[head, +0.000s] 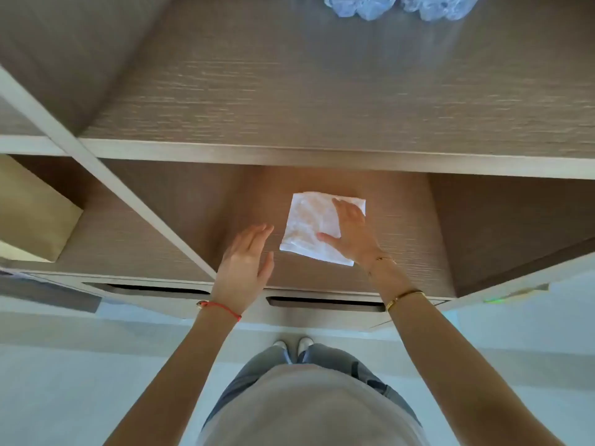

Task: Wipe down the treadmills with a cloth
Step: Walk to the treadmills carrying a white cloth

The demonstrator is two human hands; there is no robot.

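**Cloth lying flat on a wooden shelf**

The left hand (pixel 246 260) is hovering open, fingers (pixel 257 235) spread and gripping nothing, just left of the white cloth (pixel 309 226). The right hand (pixel 349 233) is lying flat on the cloth, fingers (pixel 343 206) extended, pressing it onto the shelf (pixel 199 207). Beyond the fingertips, crumpled plastic bags (pixel 396 4) are sitting on the upper shelf.
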